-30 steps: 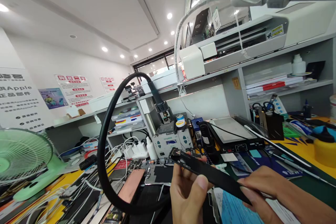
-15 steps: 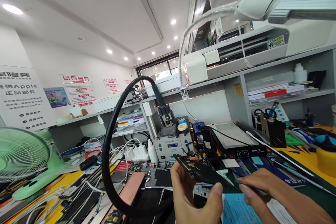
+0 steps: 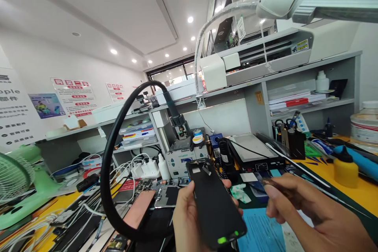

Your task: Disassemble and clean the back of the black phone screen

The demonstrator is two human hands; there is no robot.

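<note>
A black phone-sized panel (image 3: 214,204) lies in my left hand (image 3: 186,220), tilted up toward me. Its dark face shows, with small parts at the top end and bright green marks at the bottom. My left thumb presses its left edge and the fingertips wrap round the right edge. To the right, my right hand (image 3: 307,208) is closed in a pinch on a thin dark tool, too blurred to name. That hand is apart from the panel, over a blue sheet (image 3: 260,230).
A thick black hose (image 3: 108,173) arcs up left of my hands to a grey station (image 3: 187,159). Beyond are a crumpled tissue (image 3: 240,193) and a flat heating plate (image 3: 254,149). A yellow bottle (image 3: 346,171) stands right; a green fan (image 3: 17,181) is far left.
My left hand has turned the black panel from nearly edge-on to face me. The right hand remains pinched at the right. The view has shifted to the right.
</note>
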